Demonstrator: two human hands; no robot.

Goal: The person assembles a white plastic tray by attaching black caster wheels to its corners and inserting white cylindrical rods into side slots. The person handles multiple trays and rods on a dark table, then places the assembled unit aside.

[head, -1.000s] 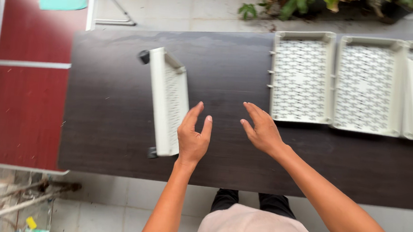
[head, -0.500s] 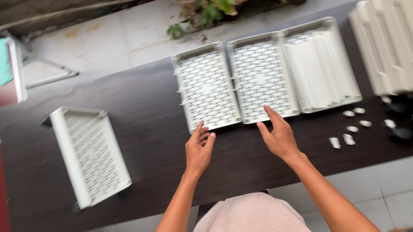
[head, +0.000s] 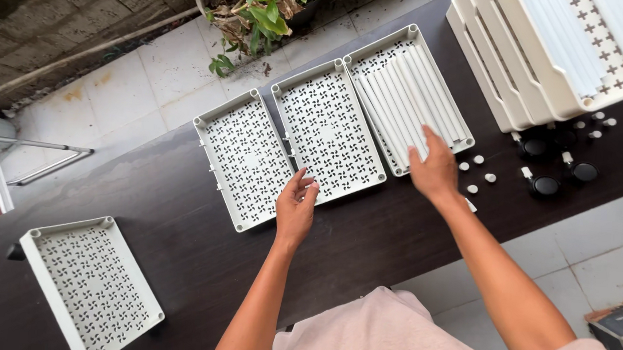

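Right hand (head: 435, 169) over tray of rods (head: 411, 94), left hand (head: 296, 207) touching middle tray (head: 327, 132)

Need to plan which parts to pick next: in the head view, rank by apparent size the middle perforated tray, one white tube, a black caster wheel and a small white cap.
1. Middle perforated tray
2. White tube, long but thin
3. Black caster wheel
4. Small white cap
The left hand touches that tray's near edge; the right hand is over the tubes' tray.

Three trays sit side by side on the table (head: 395, 239); a fourth tray (head: 92, 287) lies at eight o'clock, a tray stack (head: 546, 52) at two.
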